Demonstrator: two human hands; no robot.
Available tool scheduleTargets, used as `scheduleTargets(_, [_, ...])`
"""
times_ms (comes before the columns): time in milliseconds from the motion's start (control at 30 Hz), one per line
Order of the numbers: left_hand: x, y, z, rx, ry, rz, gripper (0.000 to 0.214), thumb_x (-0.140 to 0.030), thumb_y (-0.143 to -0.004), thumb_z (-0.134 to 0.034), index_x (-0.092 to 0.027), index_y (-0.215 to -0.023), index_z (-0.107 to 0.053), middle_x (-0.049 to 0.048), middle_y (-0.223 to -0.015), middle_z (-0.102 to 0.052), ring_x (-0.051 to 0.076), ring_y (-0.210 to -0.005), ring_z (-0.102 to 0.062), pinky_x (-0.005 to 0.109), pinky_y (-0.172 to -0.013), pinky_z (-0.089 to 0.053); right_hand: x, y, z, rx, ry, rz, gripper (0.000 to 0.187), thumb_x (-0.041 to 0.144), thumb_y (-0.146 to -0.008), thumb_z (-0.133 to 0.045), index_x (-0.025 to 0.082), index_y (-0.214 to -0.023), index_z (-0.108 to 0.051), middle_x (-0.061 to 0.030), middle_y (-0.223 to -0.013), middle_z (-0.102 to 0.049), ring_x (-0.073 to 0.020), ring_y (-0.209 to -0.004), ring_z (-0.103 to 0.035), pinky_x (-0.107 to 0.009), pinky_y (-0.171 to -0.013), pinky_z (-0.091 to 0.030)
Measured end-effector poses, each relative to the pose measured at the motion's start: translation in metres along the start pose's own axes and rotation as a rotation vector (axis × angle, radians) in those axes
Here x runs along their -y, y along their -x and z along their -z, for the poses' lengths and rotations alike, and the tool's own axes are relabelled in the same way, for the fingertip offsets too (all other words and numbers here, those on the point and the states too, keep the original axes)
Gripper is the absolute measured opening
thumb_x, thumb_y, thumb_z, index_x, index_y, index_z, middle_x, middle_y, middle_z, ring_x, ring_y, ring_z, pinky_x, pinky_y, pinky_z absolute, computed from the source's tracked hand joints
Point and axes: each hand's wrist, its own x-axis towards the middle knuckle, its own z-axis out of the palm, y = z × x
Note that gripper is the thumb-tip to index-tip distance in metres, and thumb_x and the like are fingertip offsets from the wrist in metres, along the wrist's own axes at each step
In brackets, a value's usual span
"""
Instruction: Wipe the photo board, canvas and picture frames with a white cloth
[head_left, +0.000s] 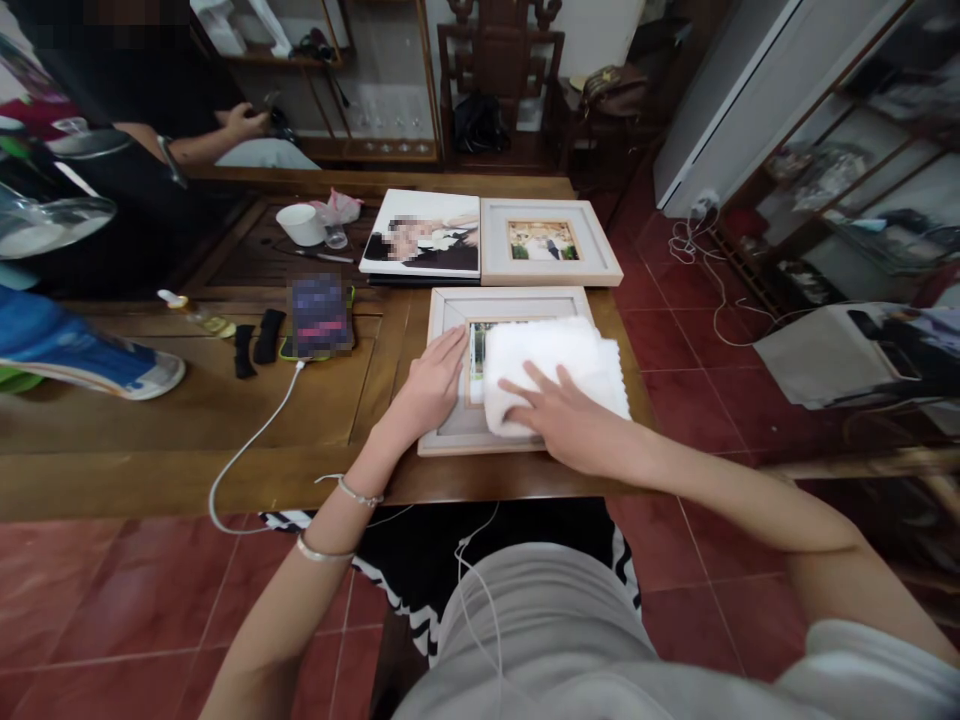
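Note:
A light wooden picture frame (450, 437) lies flat on the table near its front edge, part of its photo showing at the left. My left hand (433, 385) rests with outstretched fingers on the frame's left border. Under my right hand (564, 415) is a folded white towel (551, 345), which covers most of the photo and reaches past the frame's right side. My right hand holds the towel against the frame, its fingers spaced over the cloth and the thumb at a fold.
Behind are a second picture frame (491, 240) and a white photo panel (420, 215). A phone (321, 315) with a white charging cable (247, 447), a dropper bottle (202, 315) and a white cup (300, 225) stand to the left. Another person's hand (246, 122) is across the table.

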Motion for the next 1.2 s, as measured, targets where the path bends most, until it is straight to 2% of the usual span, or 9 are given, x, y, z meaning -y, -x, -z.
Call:
scheduleTargets(133, [0.0,0.0,0.0,0.007,-0.003,-0.005,0.048,-0.023,-0.099,-0.03,-0.008,-0.143,-0.043,0.0173,-0.15,-0.043,0.027,-0.142,-0.037,0.051,-0.116,-0.033,0.021,0.043,0.014,0.055,-0.094,0.16,0.061,-0.004,-0.073,-0.047,0.019,-0.127,-0.06,-0.0079,-0.157,-0.035,-0.0403,-0.145,-0.025,-0.063,-0.106,-0.039])
scheduleTargets(233, [0.001,-0.001,0.0,0.013,0.0,-0.021,0.049,-0.022,-0.099,-0.028,-0.007,-0.144,-0.042,0.018,-0.151,-0.042,0.027,-0.143,-0.035,0.052,-0.116,-0.033,0.023,0.043,0.011,0.042,-0.124,0.175,0.061,-0.004,-0.072,-0.045,0.019,-0.127,-0.059,-0.0064,-0.157,-0.035,-0.0385,-0.146,-0.023,-0.063,-0.107,-0.038])
scheduleTargets(467, [0.004,0.0,-0.002,0.006,0.023,-0.028,0.049,-0.024,-0.1,-0.028,-0.012,-0.146,-0.041,0.0164,-0.151,-0.043,0.027,-0.143,-0.035,0.054,-0.116,-0.032,-0.026,-0.031,-0.017,-0.189,0.007,-0.065,0.067,-0.005,-0.071,-0.041,0.015,-0.135,-0.053,-0.0101,-0.159,-0.03,-0.0423,-0.146,-0.018,-0.07,-0.109,-0.026])
scheduleTargets(600, [0.003,0.001,-0.002,-0.016,0.081,-0.016,0.049,-0.033,-0.103,-0.028,-0.013,-0.145,-0.042,0.0159,-0.151,-0.043,0.026,-0.143,-0.036,0.053,-0.116,-0.031,-0.059,-0.072,-0.013,-0.297,0.048,-0.19,0.073,-0.006,-0.072,-0.04,0.014,-0.142,-0.045,-0.0121,-0.161,-0.025,-0.0447,-0.146,-0.014,-0.074,-0.108,-0.023])
scheduleTargets(700, [0.002,0.002,0.001,-0.085,0.153,0.007,0.053,-0.04,-0.104,-0.028,-0.013,-0.148,-0.037,0.0167,-0.153,-0.039,0.025,-0.143,-0.035,0.048,-0.119,-0.028,-0.064,-0.096,-0.006,-0.336,0.073,-0.211,0.068,-0.006,-0.076,-0.037,0.014,-0.141,-0.047,-0.0122,-0.162,-0.023,-0.045,-0.147,-0.008,-0.077,-0.108,-0.016])
scheduleTargets(800, [0.0,0.003,0.005,-0.162,0.21,-0.005,0.057,-0.044,-0.104,-0.026,-0.013,-0.151,-0.031,0.0168,-0.155,-0.036,0.024,-0.144,-0.033,0.044,-0.12,-0.026,-0.047,-0.109,-0.001,-0.27,0.081,-0.156,0.062,-0.004,-0.08,-0.039,0.014,-0.137,-0.052,-0.0122,-0.162,-0.022,-0.0463,-0.147,-0.005,-0.079,-0.107,-0.013])
scheduleTargets(900, [-0.001,0.004,0.007,-0.192,0.235,0.01,0.057,-0.046,-0.104,-0.025,-0.015,-0.151,-0.031,0.0159,-0.155,-0.036,0.024,-0.144,-0.034,0.044,-0.119,-0.027,-0.018,-0.106,0.005,-0.132,0.068,-0.108,0.059,-0.003,-0.083,-0.042,0.014,-0.139,-0.052,-0.0127,-0.162,-0.019,-0.0498,-0.145,-0.008,-0.078,-0.106,-0.02])
scheduleTargets(1067, [-0.002,0.005,0.008,-0.208,0.236,0.092,0.058,-0.049,-0.103,-0.023,-0.016,-0.149,-0.036,0.0135,-0.153,-0.041,0.024,-0.141,-0.04,0.044,-0.118,-0.031,0.023,-0.069,0.011,-0.031,0.085,0.015,0.052,0.001,-0.084,-0.049,0.012,-0.134,-0.057,-0.0192,-0.159,-0.026,-0.0524,-0.142,-0.017,-0.075,-0.105,-0.029])
scheduleTargets(1200, [-0.002,0.004,0.008,-0.173,0.205,0.114,0.057,-0.048,-0.103,-0.027,-0.015,-0.148,-0.039,0.0131,-0.151,-0.044,0.025,-0.139,-0.042,0.043,-0.118,-0.032,0.038,-0.041,0.008,-0.001,0.057,0.161,0.043,0.004,-0.086,-0.049,0.014,-0.125,-0.064,-0.0197,-0.157,-0.03,-0.0524,-0.141,-0.021,-0.075,-0.103,-0.031])
